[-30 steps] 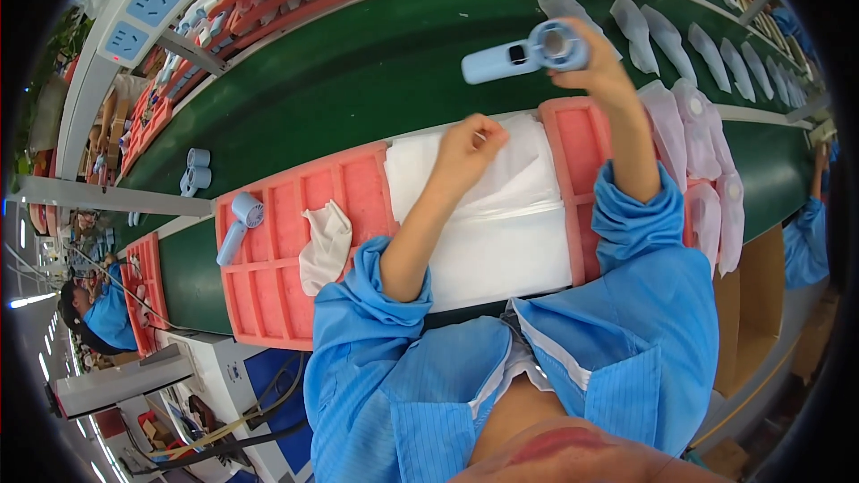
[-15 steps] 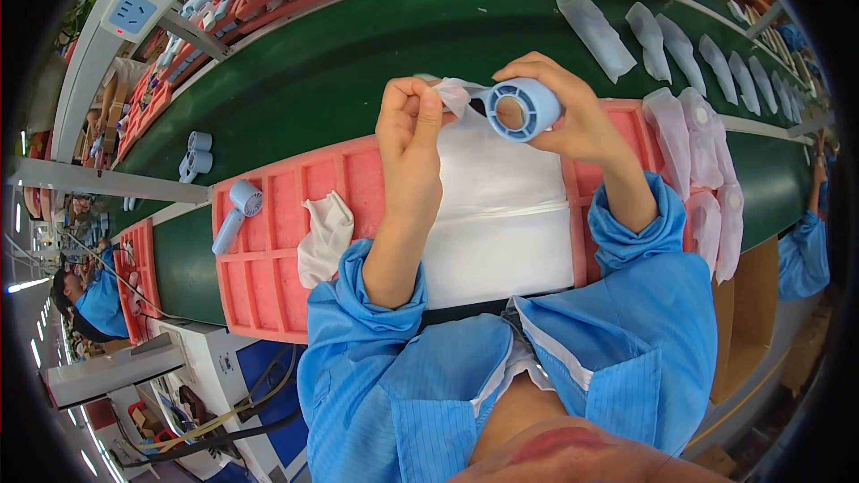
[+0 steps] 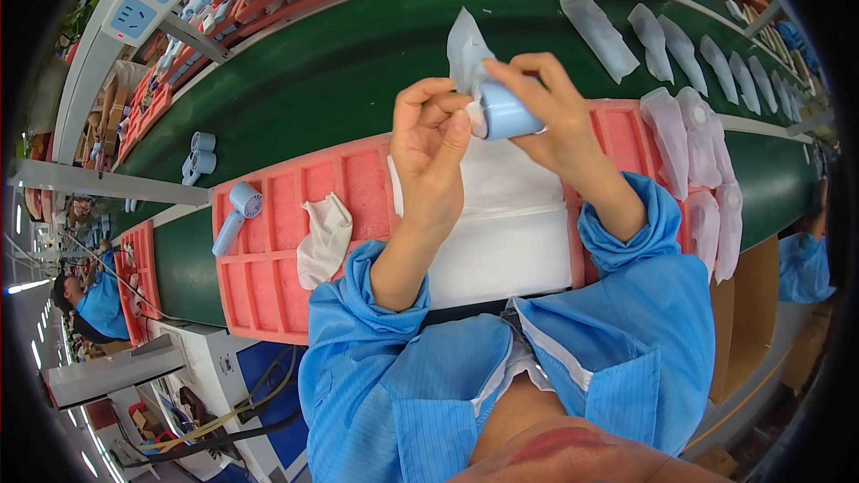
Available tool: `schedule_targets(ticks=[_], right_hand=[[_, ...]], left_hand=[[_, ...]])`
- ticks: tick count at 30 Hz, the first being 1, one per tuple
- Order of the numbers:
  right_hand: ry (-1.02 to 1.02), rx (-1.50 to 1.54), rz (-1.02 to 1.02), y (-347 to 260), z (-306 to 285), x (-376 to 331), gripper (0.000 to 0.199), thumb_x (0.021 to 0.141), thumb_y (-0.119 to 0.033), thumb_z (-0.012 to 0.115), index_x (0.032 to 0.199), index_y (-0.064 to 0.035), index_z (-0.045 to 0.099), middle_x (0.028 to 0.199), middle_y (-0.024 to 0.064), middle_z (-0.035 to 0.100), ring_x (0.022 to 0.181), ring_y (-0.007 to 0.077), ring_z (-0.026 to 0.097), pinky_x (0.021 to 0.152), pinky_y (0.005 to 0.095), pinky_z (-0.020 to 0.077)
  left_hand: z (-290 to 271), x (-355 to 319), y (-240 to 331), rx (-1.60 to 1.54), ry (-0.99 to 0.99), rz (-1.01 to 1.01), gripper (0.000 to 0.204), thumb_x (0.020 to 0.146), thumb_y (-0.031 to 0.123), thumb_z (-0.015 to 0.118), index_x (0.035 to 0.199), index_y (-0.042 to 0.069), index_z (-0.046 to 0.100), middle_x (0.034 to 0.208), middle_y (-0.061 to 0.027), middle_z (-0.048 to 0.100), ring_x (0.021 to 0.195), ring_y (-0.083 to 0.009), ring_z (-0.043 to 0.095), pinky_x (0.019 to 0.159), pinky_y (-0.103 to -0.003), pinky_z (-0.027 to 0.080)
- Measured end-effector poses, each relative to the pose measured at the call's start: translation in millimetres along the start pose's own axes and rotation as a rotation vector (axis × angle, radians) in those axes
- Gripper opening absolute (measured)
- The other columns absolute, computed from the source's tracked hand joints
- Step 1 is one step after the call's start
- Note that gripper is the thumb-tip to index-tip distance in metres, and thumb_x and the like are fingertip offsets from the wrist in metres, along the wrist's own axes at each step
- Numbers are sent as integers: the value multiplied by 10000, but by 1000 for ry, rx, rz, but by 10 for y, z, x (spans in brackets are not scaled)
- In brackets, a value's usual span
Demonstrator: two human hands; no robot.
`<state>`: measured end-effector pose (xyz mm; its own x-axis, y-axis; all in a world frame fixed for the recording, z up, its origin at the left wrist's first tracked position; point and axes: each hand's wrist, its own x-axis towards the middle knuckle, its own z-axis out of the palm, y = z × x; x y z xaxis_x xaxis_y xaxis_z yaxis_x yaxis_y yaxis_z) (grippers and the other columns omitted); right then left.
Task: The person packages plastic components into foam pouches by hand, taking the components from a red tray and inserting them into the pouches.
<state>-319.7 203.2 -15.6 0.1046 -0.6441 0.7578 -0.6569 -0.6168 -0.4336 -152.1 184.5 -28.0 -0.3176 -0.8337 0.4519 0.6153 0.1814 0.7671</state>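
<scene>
My right hand (image 3: 546, 112) grips a light blue handheld device (image 3: 508, 114) with a round head, held above the red tray (image 3: 268, 259). A thin white bag (image 3: 467, 49) sticks up over the device's end. My left hand (image 3: 431, 139) pinches the bag's lower edge right beside the device. Both hands meet over a stack of white sheets (image 3: 501, 233) lying between the red trays.
A second light blue device (image 3: 234, 215) and a crumpled white bag (image 3: 324, 237) lie in the left red tray. Bagged devices (image 3: 707, 170) pile up at the right, more lie on the green belt (image 3: 340, 63). Another worker in blue (image 3: 94, 300) is at far left.
My right hand brought the device back from over the belt toward me. My left hand rose from the white sheets with a bag, which now sits over the device's end.
</scene>
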Motion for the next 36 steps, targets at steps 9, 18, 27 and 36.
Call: schedule_targets(ticks=[9, 18, 27, 36], right_hand=[[6, -71, 65, -53, -57, 5, 673, 578, 60, 764, 1217, -65, 595, 1022, 124, 503, 891, 282, 579, 722, 335, 511], [-3, 125, 268, 75, 100, -126, 763, 627, -60, 789, 1319, -24, 470, 1116, 133, 491, 1004, 269, 565, 781, 320, 502], [-117, 277, 121, -7, 139, -20, 608, 723, -66, 743, 1267, -23, 475, 1194, 133, 517, 1060, 242, 568, 836, 349, 494], [-198, 0, 339, 208, 165, -187, 465, 736, -65, 708, 1152, 0, 510, 881, 161, 634, 789, 366, 632, 708, 383, 508]], left_hand=[[139, -86, -91, 922, -101, 497, 376, 771, -87, 636, 1121, 48, 607, 977, -103, 615, 855, -213, 593, 760, -303, 474], [195, 5, -47, 1070, -51, 218, 490, 682, -34, 732, 1147, 35, 595, 1102, -131, 530, 963, -273, 596, 790, -349, 505], [-343, 231, 187, 495, -203, 52, 465, 650, 42, 803, 1072, 97, 616, 1241, -115, 455, 1062, -246, 548, 840, -324, 466], [-126, 154, 114, 576, 221, 183, 338, 668, 84, 814, 964, 89, 651, 1292, -114, 432, 1188, -241, 453, 963, -347, 385]])
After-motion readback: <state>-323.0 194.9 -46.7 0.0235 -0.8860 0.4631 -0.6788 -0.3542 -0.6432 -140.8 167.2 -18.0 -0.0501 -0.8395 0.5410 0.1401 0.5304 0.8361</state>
